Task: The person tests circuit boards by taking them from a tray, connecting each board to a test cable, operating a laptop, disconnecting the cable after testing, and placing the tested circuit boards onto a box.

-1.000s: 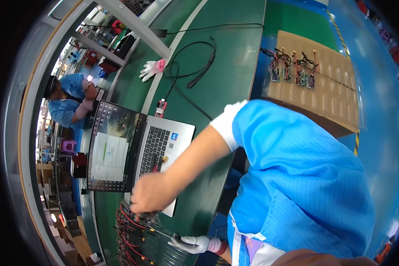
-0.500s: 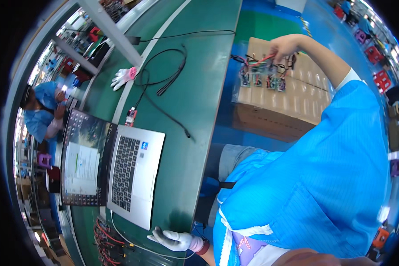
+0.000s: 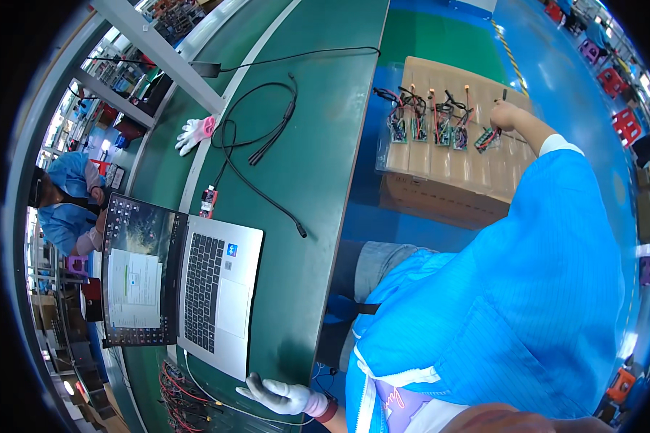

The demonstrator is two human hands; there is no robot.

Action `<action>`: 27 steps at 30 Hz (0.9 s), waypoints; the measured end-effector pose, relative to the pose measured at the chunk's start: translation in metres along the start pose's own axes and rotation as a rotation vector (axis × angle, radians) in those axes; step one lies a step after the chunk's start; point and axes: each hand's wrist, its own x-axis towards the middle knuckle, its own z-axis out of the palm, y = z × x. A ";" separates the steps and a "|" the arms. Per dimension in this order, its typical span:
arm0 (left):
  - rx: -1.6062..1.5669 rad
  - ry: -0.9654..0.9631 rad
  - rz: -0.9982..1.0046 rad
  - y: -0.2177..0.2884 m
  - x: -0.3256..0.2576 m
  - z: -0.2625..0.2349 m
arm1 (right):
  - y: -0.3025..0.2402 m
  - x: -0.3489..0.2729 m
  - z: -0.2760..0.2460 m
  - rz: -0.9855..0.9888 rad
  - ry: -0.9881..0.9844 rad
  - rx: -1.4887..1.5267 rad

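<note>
Wire bundle point(image 3: 180, 398): left of left hand point(image 3: 278, 395) (perhaps what remains; contents unclear). Left hand: gloved, fingers apart, seemingly empty. Four boards point(image 3: 441, 136): laid on carton point(image 3: 448, 200), left of right hand point(image 3: 510, 115). Fifth board point(image 3: 486, 140): just below right hand, apparently not yet released. Right hand: bare, apparently gripping it.

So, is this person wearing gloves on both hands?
No, the left hand wears a pale glove, while the right hand, close to a small green circuit board, is bare.
</note>
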 end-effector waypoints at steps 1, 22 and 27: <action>-0.012 0.005 -0.004 0.002 0.002 0.001 | -0.002 0.008 0.004 0.006 -0.042 -0.012; 0.058 0.066 0.034 0.023 0.059 -0.059 | -0.006 0.068 0.027 0.093 0.483 0.359; 0.043 0.094 -0.083 0.019 0.058 -0.086 | -0.063 0.099 -0.077 -0.363 1.149 0.382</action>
